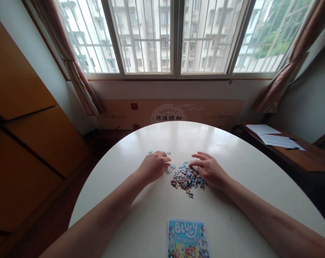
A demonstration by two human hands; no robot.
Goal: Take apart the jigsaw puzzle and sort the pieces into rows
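hands (154, 166) (212, 172) flanking puzzle pile (187, 179), palms down

puzzle pile (187, 177) on tbl (148, 215), pic card (188, 239) nearer, papers (279, 141) on desk (310, 161) to r.

Bluey sheet (188, 239) cut off below, grip of left hand (154, 166) hidden

Apparently a room in a home, where tied-back curtains (83, 85) flanked a wide window (176, 43), metal bars (148, 40) crossed the view of apartment blocks (138, 57), wooden cabinet doors (48, 138) stood at the left, jigsaw pieces (187, 177) lay on a rounded white tabletop (253, 193)
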